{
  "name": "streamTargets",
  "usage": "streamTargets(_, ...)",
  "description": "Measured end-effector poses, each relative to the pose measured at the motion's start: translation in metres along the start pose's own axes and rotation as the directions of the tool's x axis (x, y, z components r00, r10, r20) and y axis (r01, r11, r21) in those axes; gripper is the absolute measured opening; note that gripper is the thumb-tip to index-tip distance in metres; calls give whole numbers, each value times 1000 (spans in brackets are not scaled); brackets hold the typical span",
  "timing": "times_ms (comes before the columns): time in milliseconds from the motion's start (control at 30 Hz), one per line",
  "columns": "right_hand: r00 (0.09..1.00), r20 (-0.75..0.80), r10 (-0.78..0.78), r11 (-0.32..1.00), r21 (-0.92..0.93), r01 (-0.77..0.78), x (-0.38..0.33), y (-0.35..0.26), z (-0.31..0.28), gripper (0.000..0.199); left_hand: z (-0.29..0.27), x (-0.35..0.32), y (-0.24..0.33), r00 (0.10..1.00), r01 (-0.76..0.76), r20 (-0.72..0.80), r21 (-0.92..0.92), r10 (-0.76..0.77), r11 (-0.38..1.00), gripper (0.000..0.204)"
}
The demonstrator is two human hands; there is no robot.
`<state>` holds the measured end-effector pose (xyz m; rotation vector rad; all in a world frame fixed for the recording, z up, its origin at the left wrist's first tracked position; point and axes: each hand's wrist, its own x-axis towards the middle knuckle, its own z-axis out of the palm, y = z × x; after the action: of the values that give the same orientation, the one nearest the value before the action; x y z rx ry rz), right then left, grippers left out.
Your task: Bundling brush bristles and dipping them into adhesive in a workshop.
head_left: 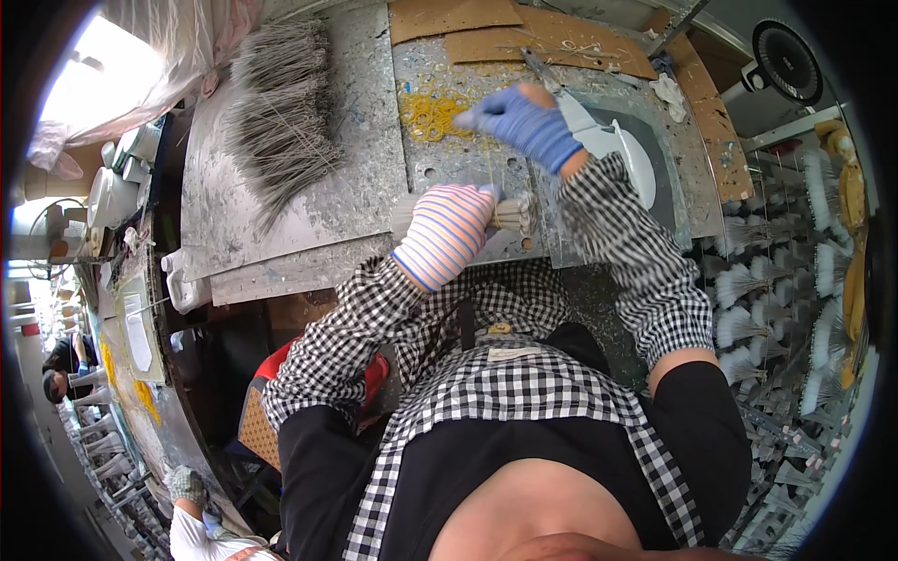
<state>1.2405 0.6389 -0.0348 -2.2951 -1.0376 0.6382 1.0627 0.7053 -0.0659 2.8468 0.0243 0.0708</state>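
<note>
My left hand (447,234), in a striped knit glove, is closed around a pale bundle of bristles (515,214) over the worn metal bench (309,187). My right hand (524,122), in a blue glove and blurred by motion, hovers above a heap of yellow rubber bands (432,112); whether it holds anything cannot be told. Both forearms wear checked sleeves.
A big pile of grey bristles (281,122) lies at the bench's back left. Cardboard sheets (552,37), a white curved machine part (617,145) and a fan (790,61) stand at the back right. Finished white brush tufts (748,318) fill racks on the right. Other workers sit far left.
</note>
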Motion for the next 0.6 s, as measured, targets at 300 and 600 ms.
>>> streamTargets(300, 660, 27, -751, 623, 362, 694, -44, -28, -8, 32, 6, -4, -28, 992, 44, -2, -931, -124, 363, 30)
streamTargets(600, 420, -190, -887, 402, 127, 907, -58, -27, -12, 38, -14, -6, -10, 910, -370, -143, -700, 388, 611, 44)
